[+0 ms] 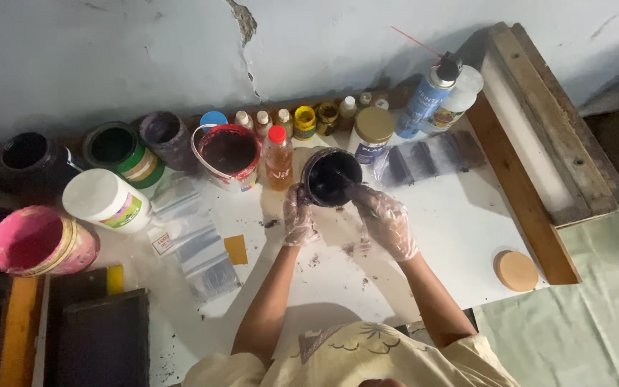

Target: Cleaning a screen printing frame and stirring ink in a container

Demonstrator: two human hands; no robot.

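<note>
View from above of a person at a white table (460, 236), both hands in thin clear plastic gloves. Left hand (298, 215) is wrapped around the near-left side of a small open jar of black paint (331, 177), fingers closed on it. Right hand (387, 218) is at the jar's right rim w/ fingers drawn together; can't tell if it grips something, maybe a thin stick into the paint. Jar stands at table centre, just in front of a row of small bottles along the wall. Just left of it: an orange bottle w/ red cap (278, 159) and a red-rimmed paint tub (228, 154). Farther left: a green can (120, 152), a white tub (106, 201), a pink bucket (39, 240). Right: a blue spray can (430, 94), a wooden frame (539, 136), a round tan lid (516, 270).
</note>
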